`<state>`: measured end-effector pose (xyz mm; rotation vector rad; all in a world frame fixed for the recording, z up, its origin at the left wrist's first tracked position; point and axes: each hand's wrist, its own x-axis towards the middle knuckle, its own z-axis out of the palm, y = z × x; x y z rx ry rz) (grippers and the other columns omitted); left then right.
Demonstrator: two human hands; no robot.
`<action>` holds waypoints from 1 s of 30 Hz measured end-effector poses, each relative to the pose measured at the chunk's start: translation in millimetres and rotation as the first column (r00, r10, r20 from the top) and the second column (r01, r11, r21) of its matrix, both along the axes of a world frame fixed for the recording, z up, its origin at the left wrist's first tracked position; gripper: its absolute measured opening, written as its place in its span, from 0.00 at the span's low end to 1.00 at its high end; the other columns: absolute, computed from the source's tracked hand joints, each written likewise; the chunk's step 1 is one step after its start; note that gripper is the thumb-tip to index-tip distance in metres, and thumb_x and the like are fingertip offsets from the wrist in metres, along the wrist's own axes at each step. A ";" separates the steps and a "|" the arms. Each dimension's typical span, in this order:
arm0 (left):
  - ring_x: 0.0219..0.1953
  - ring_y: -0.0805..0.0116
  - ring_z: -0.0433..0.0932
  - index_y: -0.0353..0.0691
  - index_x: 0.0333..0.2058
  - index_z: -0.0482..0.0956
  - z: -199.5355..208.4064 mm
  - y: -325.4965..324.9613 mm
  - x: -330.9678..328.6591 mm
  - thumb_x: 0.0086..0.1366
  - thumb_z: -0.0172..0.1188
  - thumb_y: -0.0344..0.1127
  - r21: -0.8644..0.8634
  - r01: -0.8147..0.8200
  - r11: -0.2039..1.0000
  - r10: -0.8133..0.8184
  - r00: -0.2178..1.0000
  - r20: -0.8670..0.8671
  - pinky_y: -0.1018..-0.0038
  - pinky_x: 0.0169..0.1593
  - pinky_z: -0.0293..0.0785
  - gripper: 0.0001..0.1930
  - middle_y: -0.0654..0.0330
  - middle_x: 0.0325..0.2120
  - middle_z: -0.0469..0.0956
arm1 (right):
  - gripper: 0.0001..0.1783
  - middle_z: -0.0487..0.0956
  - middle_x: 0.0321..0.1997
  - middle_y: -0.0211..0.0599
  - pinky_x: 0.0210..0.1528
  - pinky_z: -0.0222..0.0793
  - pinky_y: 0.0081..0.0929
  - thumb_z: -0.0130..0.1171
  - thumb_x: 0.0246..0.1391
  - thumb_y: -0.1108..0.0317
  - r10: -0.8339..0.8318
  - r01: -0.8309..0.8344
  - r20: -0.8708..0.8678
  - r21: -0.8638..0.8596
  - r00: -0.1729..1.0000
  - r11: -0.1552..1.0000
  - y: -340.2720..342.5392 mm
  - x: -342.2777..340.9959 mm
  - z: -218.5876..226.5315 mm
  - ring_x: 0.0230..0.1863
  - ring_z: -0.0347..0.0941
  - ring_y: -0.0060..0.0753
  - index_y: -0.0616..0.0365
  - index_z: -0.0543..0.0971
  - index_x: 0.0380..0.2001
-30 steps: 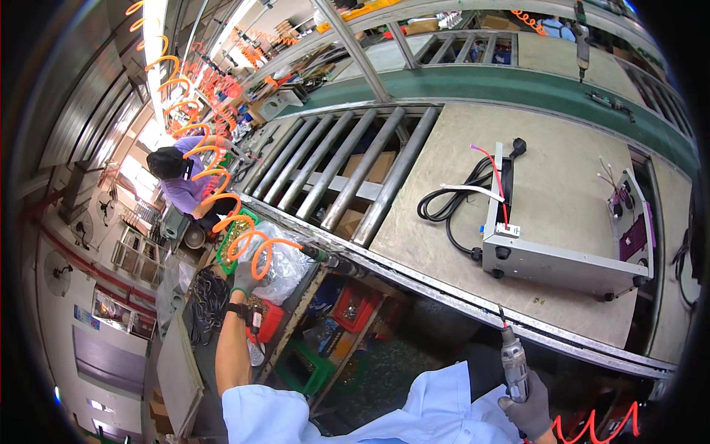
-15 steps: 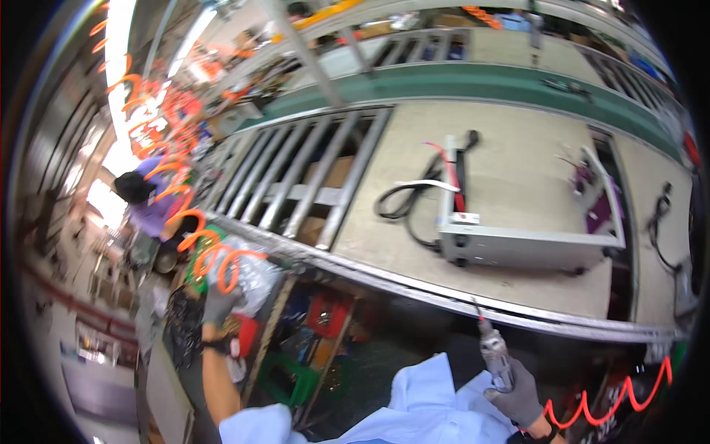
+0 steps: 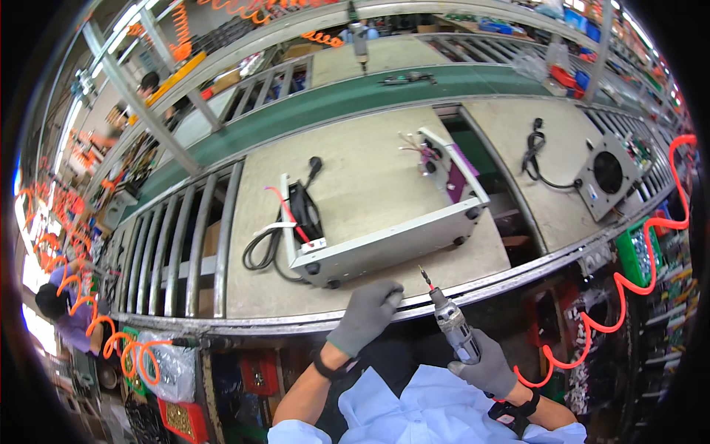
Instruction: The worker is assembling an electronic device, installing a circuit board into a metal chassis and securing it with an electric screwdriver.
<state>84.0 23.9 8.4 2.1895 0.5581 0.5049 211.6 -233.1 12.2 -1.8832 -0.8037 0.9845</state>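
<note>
My gloved right hand point(image 3: 486, 364) grips a silver air screwdriver point(image 3: 454, 326), its bit tilted up toward the bench edge. Close beside the bit, my gloved left hand point(image 3: 364, 316) has its fingers pinched together above the near rail; anything between the fingertips is too small to make out. Just beyond both hands lies a grey metal chassis point(image 3: 399, 237) with black feet on its near side, touched by neither hand. A black fan point(image 3: 303, 211) with red and white wires fills its left end. A purple part point(image 3: 460, 176) is at the right end.
A black power cord point(image 3: 259, 251) loops left of the chassis. Rollers point(image 3: 174, 248) lie farther left. A second panel with a round fan opening point(image 3: 608, 174) sits at the right. The red coiled hose point(image 3: 623, 296) hangs beside my right arm. Parts bins point(image 3: 181, 420) stand below the bench.
My left hand has come from the bins at the left to the bench edge near the chassis. The view has swung right; my right hand still holds the screwdriver, now raised beside the left.
</note>
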 end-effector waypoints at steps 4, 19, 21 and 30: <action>0.36 0.48 0.80 0.39 0.37 0.83 -19.2 -2.7 51.4 0.61 0.63 0.35 0.247 0.055 0.967 -0.013 0.986 -0.166 0.60 0.42 0.76 0.08 0.49 0.31 0.81 | 0.34 0.80 0.38 0.41 0.44 0.74 0.30 0.73 0.40 0.62 -0.129 0.130 -0.037 0.026 0.991 0.991 -17.6 6.6 -0.2 0.38 0.77 0.30 0.62 0.74 0.52; 0.28 0.59 0.83 0.33 0.38 0.84 -2.0 13.2 36.8 0.64 0.62 0.28 0.072 -0.036 0.997 0.039 0.998 -0.042 0.69 0.33 0.77 0.07 0.48 0.27 0.82 | 0.34 0.81 0.40 0.41 0.46 0.74 0.31 0.71 0.42 0.62 -0.139 0.143 -0.063 0.067 0.988 0.987 -11.3 12.7 -5.0 0.41 0.79 0.31 0.60 0.74 0.53; 0.24 0.68 0.80 0.33 0.36 0.83 15.5 14.3 29.2 0.63 0.64 0.29 0.314 0.016 0.949 -0.044 0.996 0.084 0.73 0.31 0.77 0.06 0.54 0.24 0.81 | 0.33 0.81 0.40 0.41 0.46 0.74 0.31 0.71 0.42 0.61 -0.132 0.134 -0.109 0.015 0.985 0.991 -6.7 11.1 -2.4 0.40 0.78 0.31 0.59 0.74 0.53; 0.26 0.80 0.76 0.33 0.43 0.79 102.7 31.0 15.5 0.67 0.56 0.27 -0.295 -0.021 0.955 0.007 0.999 -0.051 0.81 0.31 0.75 0.08 0.63 0.27 0.78 | 0.28 0.74 0.30 0.30 0.25 0.70 0.22 0.71 0.45 0.65 -0.063 0.096 -0.296 0.098 0.953 0.991 23.5 4.8 11.7 0.24 0.71 0.19 0.60 0.73 0.49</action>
